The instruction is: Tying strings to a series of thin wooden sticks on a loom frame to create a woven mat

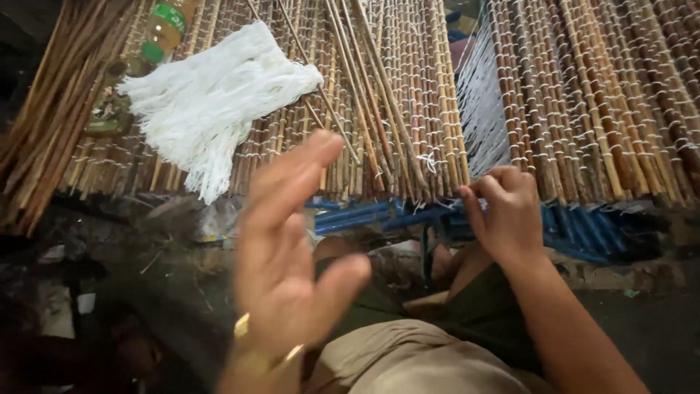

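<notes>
Pinching white strings [483, 109] at mat [394, 95] edge: right hand [507, 215], fingers curled together on them. Left hand [288, 263] raised, blurred, fingers apart, empty. String bundle [211, 98] lying on mat beside bottle [164, 29].

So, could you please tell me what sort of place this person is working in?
Probably a small handcraft workshop where reed or bamboo mats are woven at floor level. A mat of thin bamboo sticks bound with white string lies ahead, a bundle of white string rests on it, and loose sticks sit to the left.
</notes>
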